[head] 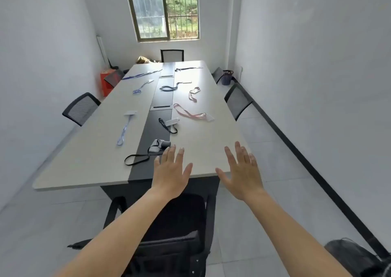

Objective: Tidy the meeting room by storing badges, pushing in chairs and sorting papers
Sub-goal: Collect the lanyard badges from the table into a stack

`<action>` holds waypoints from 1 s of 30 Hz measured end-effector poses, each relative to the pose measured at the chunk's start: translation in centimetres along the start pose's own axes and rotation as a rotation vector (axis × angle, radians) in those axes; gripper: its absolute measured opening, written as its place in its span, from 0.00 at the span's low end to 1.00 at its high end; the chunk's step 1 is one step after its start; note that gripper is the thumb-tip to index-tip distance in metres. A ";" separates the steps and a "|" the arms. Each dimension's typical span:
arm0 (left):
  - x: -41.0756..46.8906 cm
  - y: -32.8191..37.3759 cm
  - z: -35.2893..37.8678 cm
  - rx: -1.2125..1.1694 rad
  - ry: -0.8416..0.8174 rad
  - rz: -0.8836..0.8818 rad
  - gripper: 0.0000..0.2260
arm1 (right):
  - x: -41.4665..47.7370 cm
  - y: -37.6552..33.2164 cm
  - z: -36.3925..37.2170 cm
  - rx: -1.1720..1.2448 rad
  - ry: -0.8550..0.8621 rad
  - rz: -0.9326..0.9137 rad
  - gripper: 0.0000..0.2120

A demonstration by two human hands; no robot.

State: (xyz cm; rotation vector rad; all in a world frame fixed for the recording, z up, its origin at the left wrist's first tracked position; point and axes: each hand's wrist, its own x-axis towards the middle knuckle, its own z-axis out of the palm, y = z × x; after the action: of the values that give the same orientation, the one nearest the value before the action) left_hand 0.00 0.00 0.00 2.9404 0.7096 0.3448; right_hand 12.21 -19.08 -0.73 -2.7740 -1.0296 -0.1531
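A long pale meeting table (84, 160) with a dark centre strip runs away from me. Several badges on lanyards lie scattered on it: a black one (137, 158) nearest me, a black one (169, 124) on the strip, a pink one (188, 112) and a light blue one (124, 130). My left hand (169, 174) and my right hand (241, 170) are stretched out flat, fingers spread, over the near table end, holding nothing. A black chair (179, 230) stands below my arms, pulled out from the table.
Black mesh chairs stand at the left (81, 108), the right (238, 101) and the far end (171, 55). A blue bin (226, 77) sits by the right wall, a red box (106, 82) at the far left. A window (163, 9) fills the back wall.
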 end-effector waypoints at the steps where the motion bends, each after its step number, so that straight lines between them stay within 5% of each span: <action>1: 0.9 0.9 0.7 -0.026 -0.009 -0.026 0.28 | 0.7 1.1 0.1 0.010 -0.006 0.001 0.38; 12: 14.7 11.1 6.3 0.007 -0.165 -0.126 0.28 | 16.0 15.7 0.5 0.037 -0.137 -0.094 0.34; 18: 18.7 7.4 12.8 -0.002 -0.324 -0.315 0.29 | 22.8 16.7 6.1 0.021 -0.322 -0.187 0.33; 30: 32.6 -3.1 22.0 -0.175 -0.391 -0.672 0.29 | 42.6 14.4 14.4 -0.100 -0.556 -0.392 0.27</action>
State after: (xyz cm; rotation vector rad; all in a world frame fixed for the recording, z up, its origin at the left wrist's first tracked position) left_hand 32.15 16.84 -15.44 2.3108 1.4233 -0.2098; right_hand 54.32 0.20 -9.99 -2.7225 -1.7276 0.5624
